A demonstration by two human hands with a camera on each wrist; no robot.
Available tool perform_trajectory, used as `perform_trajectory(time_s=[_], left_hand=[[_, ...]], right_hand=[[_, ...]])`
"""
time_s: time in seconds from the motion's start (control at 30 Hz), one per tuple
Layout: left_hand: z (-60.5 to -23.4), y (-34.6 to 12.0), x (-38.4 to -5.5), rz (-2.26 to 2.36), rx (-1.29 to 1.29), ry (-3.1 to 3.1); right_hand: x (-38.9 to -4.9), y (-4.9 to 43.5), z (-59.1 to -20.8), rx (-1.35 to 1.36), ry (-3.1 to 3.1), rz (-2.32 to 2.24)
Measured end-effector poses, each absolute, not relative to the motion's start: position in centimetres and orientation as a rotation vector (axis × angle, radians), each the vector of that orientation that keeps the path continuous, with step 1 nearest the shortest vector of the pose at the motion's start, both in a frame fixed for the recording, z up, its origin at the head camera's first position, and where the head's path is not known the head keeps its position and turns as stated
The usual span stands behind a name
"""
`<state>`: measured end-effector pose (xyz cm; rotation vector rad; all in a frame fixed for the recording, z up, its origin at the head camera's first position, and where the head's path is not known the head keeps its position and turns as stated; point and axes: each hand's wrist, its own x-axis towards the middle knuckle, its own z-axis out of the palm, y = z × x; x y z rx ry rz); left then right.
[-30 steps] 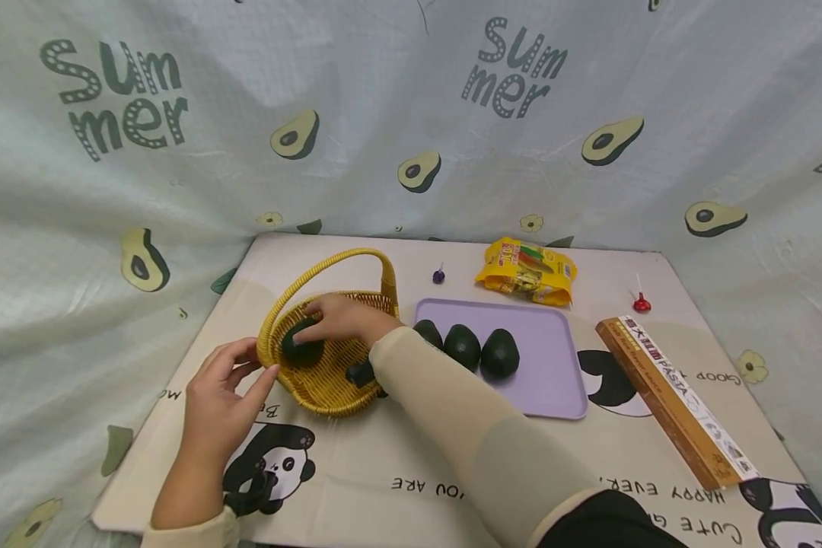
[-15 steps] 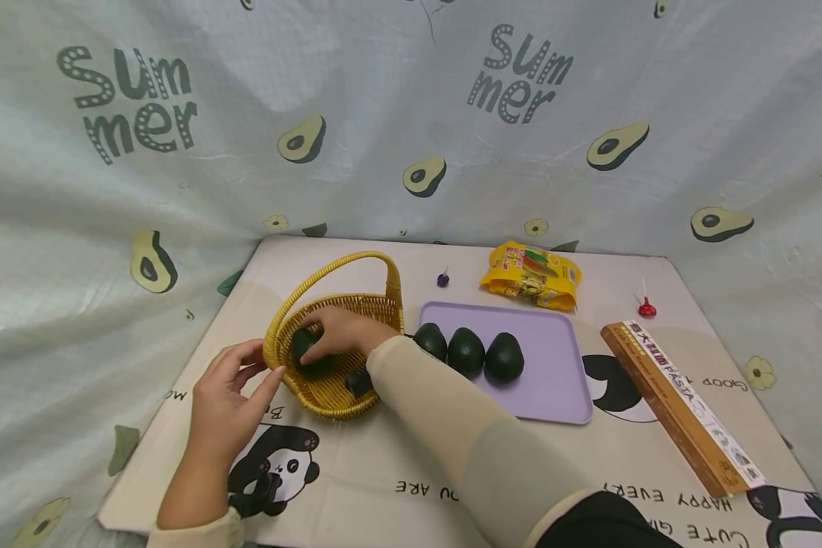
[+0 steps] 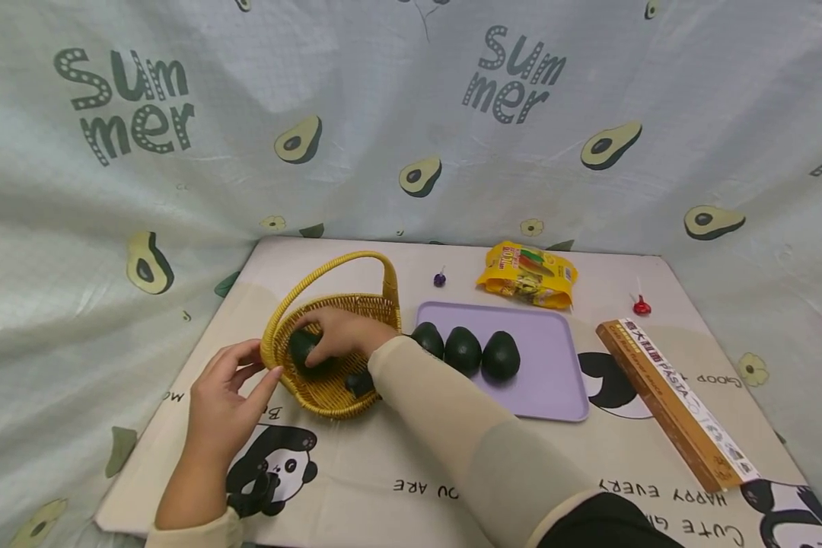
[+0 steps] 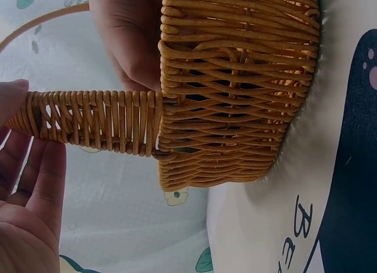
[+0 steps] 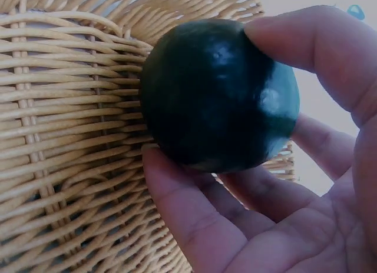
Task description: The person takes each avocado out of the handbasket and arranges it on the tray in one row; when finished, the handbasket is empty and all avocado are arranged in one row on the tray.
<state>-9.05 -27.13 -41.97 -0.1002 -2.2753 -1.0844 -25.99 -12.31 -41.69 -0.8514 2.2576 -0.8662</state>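
A yellow wicker basket [image 3: 336,399] with a tall arched handle stands on the left part of the table. My left hand [image 3: 222,403] pinches the handle near its base, thumb on one side and fingers on the other; the left wrist view shows this hand [image 4: 29,220] close up. Inside the basket, my right hand [image 3: 342,332] grips a dark green avocado [image 3: 303,350]. Thumb and fingers spread around the avocado [image 5: 218,96] in the right wrist view, with the woven wall right beside it. The basket's floor under the fruit is partly hidden.
Right of the basket lies a lilac tray [image 3: 548,365] bearing 3 avocados [image 3: 462,350], partly behind my right sleeve. Beyond are a purple lollipop [image 3: 440,279] and a yellow bag [image 3: 529,274]. A red lollipop [image 3: 641,306] and a long pasta box [image 3: 678,403] lie at right.
My right hand has sunk slightly deeper into the basket with the avocado. The left hand keeps its hold on the handle, and the head view has shifted a little.
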Motion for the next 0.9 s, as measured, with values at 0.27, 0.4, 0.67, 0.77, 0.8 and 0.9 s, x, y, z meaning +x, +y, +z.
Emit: perform_trajectory(time_s=[0.27, 0.4, 0.67, 0.77, 0.8, 0.9], left_hand=[[-42.0, -27.1, -9.1, -1.091, -0.103, -2.273], [-41.9, -27.1, -9.1, -1.087, -0.096, -2.274], [-41.7, -26.8, -9.3, -1.08, -0.081, -2.291], [-41.6, -26.8, -9.2, -1.081, -0.055, -2.301], [-41.6, -26.8, -9.2, -1.08, -0.043, -2.305], [-41.6, -26.8, -9.1, -1.074, -0.008, -2.315]], right_hand=[[-25.9, -10.3, -41.0, -0.811, 2.11, -1.103], [-26.0, -9.3, -40.7, -0.843, 2.061, -1.164], [-25.9, -7.1, -39.7, -0.894, 2.069, -1.233], [-25.8, -6.2, -39.3, -0.931, 2.129, -1.209], [-25.8, -5.9, -39.3, -0.95, 2.154, -1.197], [-25.6, -5.2, -39.1, -0.988, 2.229, -1.154]])
